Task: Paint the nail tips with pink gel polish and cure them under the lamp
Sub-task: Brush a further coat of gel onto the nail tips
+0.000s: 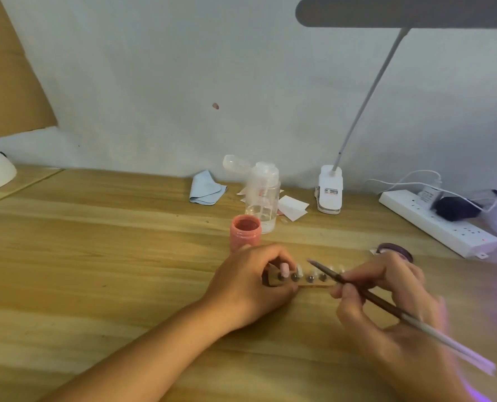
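On desk, centre | left hand point(250, 281) grips nail strip point(317, 283) | right hand point(386, 288) pinches brush point(370, 296) | pink jar point(245, 232) just behind

Wooden table point(96, 256), light grain, set against the wall.
Near the wall lay a folded blue cloth point(206, 190), a clear pump bottle point(263, 198), white paper slips point(292, 208) and a desk lamp's white clip base point(330, 190); a white power strip point(433, 220) ran along the right. An open pink jar point(245, 233) stood just in front of the bottle. Nearer, a wooden nail holder point(314, 281) lay flat, a dark purple lid point(395, 250) to its right.
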Demonstrator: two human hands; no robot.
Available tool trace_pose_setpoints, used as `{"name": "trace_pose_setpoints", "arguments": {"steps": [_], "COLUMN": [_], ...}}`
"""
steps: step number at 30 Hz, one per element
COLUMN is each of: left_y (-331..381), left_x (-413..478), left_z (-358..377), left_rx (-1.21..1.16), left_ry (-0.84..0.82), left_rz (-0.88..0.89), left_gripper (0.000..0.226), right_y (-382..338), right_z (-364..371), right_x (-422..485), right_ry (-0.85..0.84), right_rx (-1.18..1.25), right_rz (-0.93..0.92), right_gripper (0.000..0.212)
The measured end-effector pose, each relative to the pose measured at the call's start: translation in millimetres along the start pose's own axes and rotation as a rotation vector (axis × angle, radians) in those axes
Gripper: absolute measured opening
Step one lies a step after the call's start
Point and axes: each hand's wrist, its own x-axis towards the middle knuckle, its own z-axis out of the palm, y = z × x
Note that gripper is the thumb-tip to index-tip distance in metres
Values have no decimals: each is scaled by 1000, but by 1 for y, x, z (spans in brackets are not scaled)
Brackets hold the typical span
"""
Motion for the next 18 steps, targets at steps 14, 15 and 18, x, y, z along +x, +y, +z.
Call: {"name": "trace_pose_setpoints", "arguments": {"steps": [14, 15, 18], "left_y": [0, 0, 0], "left_x": [1, 1, 1], "left_z": [0, 0, 1], "left_rx": [-32, -28, -14], "left_ry": [4, 5, 6], "left_rz": [52, 48, 47], "left_gripper": [18, 17, 17], "right_y": [6, 6, 6], "right_z": [8, 9, 10], "right_x": [2, 2, 1], "right_ry": [-16, -29, -61], "right_rx": [-59, -60, -64], "right_rz": [-38, -33, -34], "right_gripper": [12, 10, 5]}}
